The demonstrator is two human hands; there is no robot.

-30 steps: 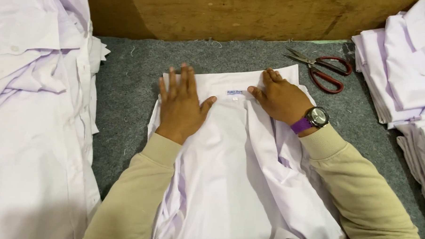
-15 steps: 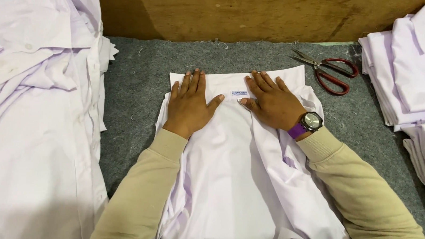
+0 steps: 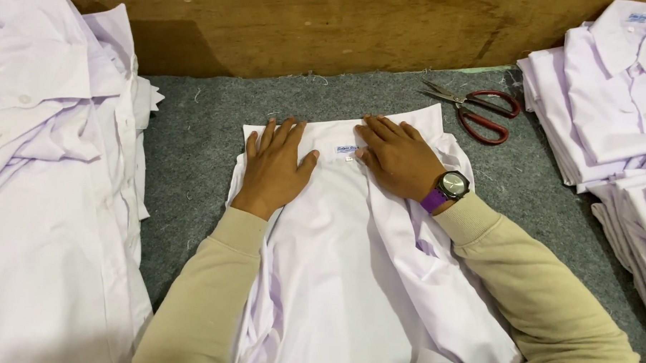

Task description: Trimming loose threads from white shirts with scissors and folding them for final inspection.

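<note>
One pale lilac shirt [image 3: 355,273] lies mid-table on the grey felt mat [image 3: 193,157], with both hands flat on it, fingers spread and holding nothing: left hand [image 3: 274,167] and right hand [image 3: 399,157] sit either side of a small rectangular white collar label [image 3: 346,149]. One pair of red-handled scissors [image 3: 478,108] sits just right of the shirt, with a loose shirt heap [image 3: 51,198] on the left and two folded stacks [image 3: 606,100] on the right.

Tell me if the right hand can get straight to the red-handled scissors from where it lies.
Probably yes. The right hand lies flat on the white shirt, and only bare grey felt separates it from the scissors.
</note>
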